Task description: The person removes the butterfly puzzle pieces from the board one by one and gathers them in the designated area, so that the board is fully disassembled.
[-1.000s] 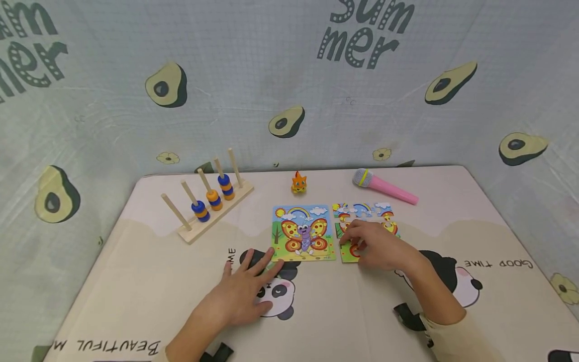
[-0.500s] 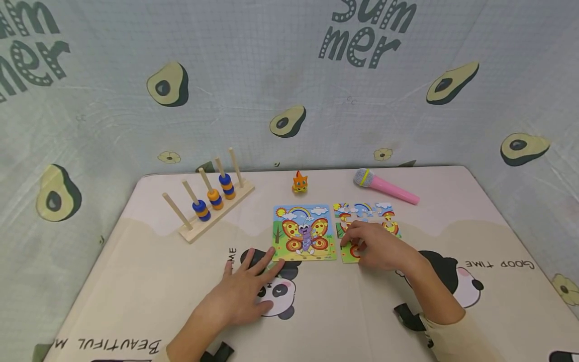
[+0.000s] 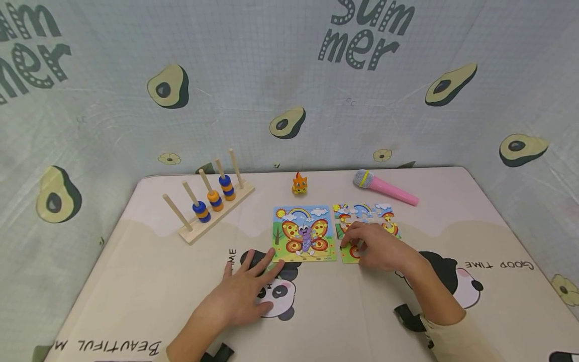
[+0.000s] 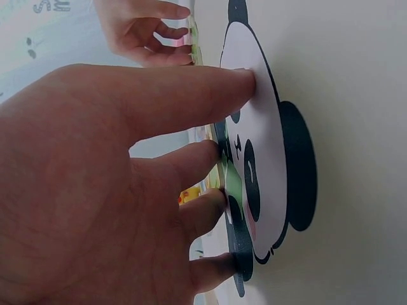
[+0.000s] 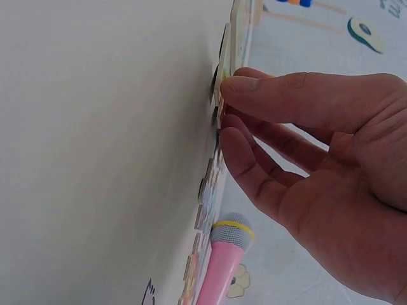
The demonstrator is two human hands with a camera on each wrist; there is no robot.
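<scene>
A square butterfly picture board (image 3: 304, 233) lies flat in the middle of the table. My left hand (image 3: 242, 294) rests on the printed panda with its fingers spread, the fingertips at the board's lower left corner. Right of the board, loose jigsaw pieces (image 3: 363, 209) of the same butterfly scene are laid out in rows with gaps. Over them my right hand (image 3: 380, 246) pinches a jigsaw piece (image 3: 350, 255) at the lower left, hiding part of the rows. In the right wrist view the thumb (image 5: 245, 91) is against the piece's edge, with curled fingers opposite.
A wooden peg stand (image 3: 217, 213) with blue and orange rings stands at the back left. Behind the board sits a small orange toy figure (image 3: 299, 184). A pink toy microphone (image 3: 391, 190) lies at the back right, near the table's far edge.
</scene>
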